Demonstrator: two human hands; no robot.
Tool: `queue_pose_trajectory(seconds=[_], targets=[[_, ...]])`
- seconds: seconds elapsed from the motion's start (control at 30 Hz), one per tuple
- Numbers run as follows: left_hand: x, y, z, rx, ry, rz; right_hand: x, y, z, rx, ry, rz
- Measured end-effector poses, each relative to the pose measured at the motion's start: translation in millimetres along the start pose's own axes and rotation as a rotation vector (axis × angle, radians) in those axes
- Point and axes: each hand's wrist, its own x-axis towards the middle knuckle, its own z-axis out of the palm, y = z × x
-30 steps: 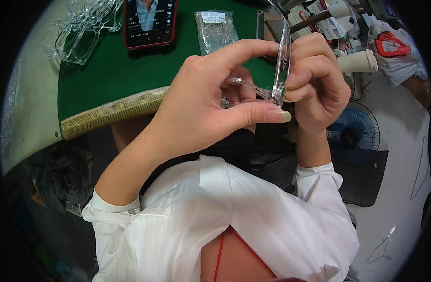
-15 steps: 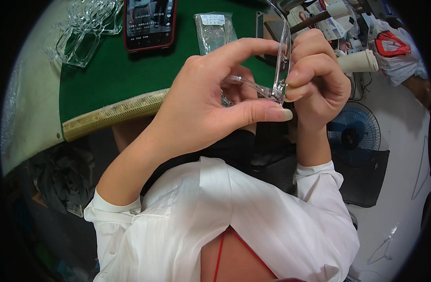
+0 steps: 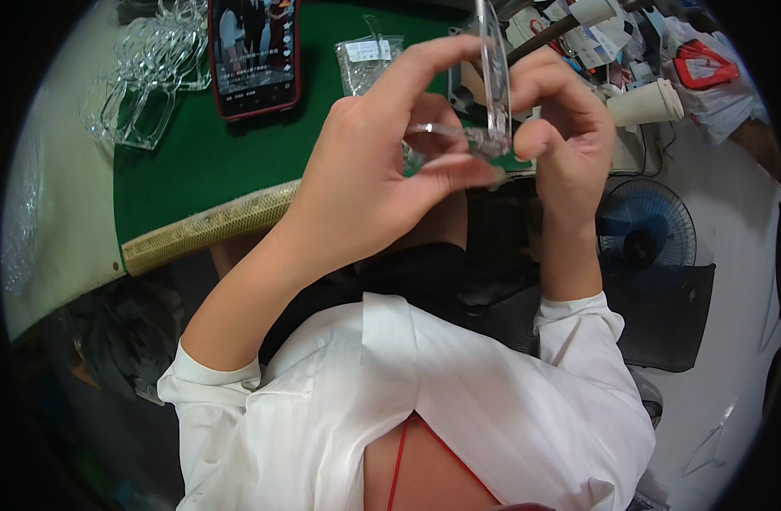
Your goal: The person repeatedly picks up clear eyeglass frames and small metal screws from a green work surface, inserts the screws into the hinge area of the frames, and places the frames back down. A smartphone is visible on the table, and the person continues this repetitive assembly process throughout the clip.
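My left hand (image 3: 365,166) is closed round clear plastic eyeglasses (image 3: 496,89), raised above the near edge of the table. One long transparent part of them points upward, away from me; another runs back into my palm. The corner where these parts meet lies just beyond my left thumb, which is smeared by motion. Right beside the upright part, my right hand (image 3: 569,128) has its fingers curved. A gap shows between its thumb and forefinger, and the thumb stands apart from the corner. Some of its fingertips are hidden behind the clear plastic.
A pile of clear eyeglass frames (image 3: 148,94) lies at the far left, beside a phone (image 3: 256,60) on green cloth (image 3: 177,162). Behind my hands is a clear bag of small parts (image 3: 362,72). A gold strip (image 3: 211,223) edges the table; a fan (image 3: 644,230) stands right.
My right thumb has drawn back from the corner of the eyeglasses, and a gap has opened between it and the forefinger. Both hands and the eyeglasses have shifted slightly left and upward.
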Motion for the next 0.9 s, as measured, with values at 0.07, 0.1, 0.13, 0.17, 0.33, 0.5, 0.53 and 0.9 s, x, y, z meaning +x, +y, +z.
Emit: queue_pose_trajectory(seconds=[0.07,0.1,0.13,0.17,0.33,0.5,0.53,0.9], targets=[[12,-5,8,0.000,0.050,0.033,-5,-2,7,0.194,0.062,0.153],[19,-7,12,-0.011,0.056,0.042,-6,-4,7,0.258,0.093,0.217],[25,-9,17,-0.009,0.063,0.042,-5,-5,4,0.240,0.124,0.237],[32,-13,23,-0.007,0.068,0.046,-3,-6,0,0.248,0.149,0.251],[66,-44,52,-0.174,0.054,0.145,12,4,-41,0.169,0.290,0.244],[104,-53,77,-0.130,0.049,0.164,19,19,-83,0.069,0.372,0.225],[110,-55,81,-0.132,0.043,0.151,19,21,-90,0.031,0.422,0.217],[142,-54,101,-0.133,0.078,0.117,70,-51,-184,0.017,0.605,-0.388]])
